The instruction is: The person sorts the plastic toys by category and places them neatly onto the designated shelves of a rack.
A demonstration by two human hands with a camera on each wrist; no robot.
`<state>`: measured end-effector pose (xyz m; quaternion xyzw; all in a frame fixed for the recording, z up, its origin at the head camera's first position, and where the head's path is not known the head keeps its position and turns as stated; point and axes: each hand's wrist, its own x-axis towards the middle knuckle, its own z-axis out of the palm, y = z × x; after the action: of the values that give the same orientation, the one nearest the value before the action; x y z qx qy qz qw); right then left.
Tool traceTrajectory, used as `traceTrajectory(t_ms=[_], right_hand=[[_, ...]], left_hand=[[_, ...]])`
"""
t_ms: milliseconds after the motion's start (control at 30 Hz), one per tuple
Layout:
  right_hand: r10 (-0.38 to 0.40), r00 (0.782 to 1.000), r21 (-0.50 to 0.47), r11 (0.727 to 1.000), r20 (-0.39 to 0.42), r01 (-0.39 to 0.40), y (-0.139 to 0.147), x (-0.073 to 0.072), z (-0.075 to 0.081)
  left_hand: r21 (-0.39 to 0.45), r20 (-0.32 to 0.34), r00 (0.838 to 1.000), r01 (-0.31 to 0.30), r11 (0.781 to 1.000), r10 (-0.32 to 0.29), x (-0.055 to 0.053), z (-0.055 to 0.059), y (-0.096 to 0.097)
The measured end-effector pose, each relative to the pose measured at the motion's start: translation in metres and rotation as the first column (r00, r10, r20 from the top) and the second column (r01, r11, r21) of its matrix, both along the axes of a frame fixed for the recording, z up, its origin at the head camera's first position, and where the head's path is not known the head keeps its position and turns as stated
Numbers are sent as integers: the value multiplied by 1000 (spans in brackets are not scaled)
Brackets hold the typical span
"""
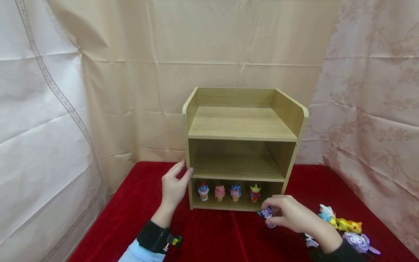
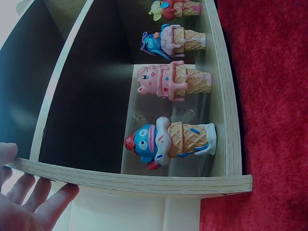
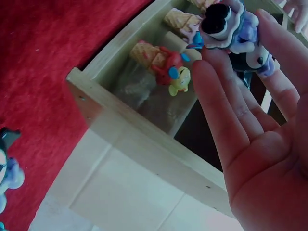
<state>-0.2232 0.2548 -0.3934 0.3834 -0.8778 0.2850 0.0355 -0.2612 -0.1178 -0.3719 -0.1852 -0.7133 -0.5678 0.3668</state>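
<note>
My left hand [image 1: 174, 187] grips the left side panel of a small wooden shelf [image 1: 242, 123], its thumb at the front edge and its fingers along the outer side. Between thumb and fingers, my right hand [image 1: 289, 213] pinches a purple, black and white figurine [image 3: 236, 29] just before the shelf's lower right corner. Part of that figurine is hidden by the fingers. Upright in the bottom compartment stand a blue figurine with a red top [image 2: 168, 139], a pink bear figurine [image 2: 168, 82], a blue and pink figurine [image 1: 235, 192] and a green-headed figurine in red [image 1: 255, 193], all on cone-shaped bases.
On the red cloth [image 1: 209, 236] at the right lie more figurines: a white and blue one [image 1: 326, 212], a yellow one [image 1: 349, 226] and a purple long-eared one [image 1: 359, 242]. My right forearm partly covers a black and white item [image 1: 311, 241]. Beige curtains [image 1: 229, 43] hang behind the shelf.
</note>
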Motion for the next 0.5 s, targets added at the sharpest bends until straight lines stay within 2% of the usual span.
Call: traceTrajectory(t_ms=[100,167,367,500], right_hand=[[-29,999,-32,999,40,30,-4,1,4],[-48,998,-47,998,36,50,-7,1,6],[-96,994,-95,991,-52,91,-17,1,14],[-124,989,-131,985,-75,114,-23,-1,18]], left_hand=[[4,5,1000,8,1000,-8,0,0,0],[5,9,1000,12,1000,-12,0,0,-1],[-5,9,1000,9,1000,-9,-1,0,-1],[-4,0,1000,2,1000,-2,-1,0,0]])
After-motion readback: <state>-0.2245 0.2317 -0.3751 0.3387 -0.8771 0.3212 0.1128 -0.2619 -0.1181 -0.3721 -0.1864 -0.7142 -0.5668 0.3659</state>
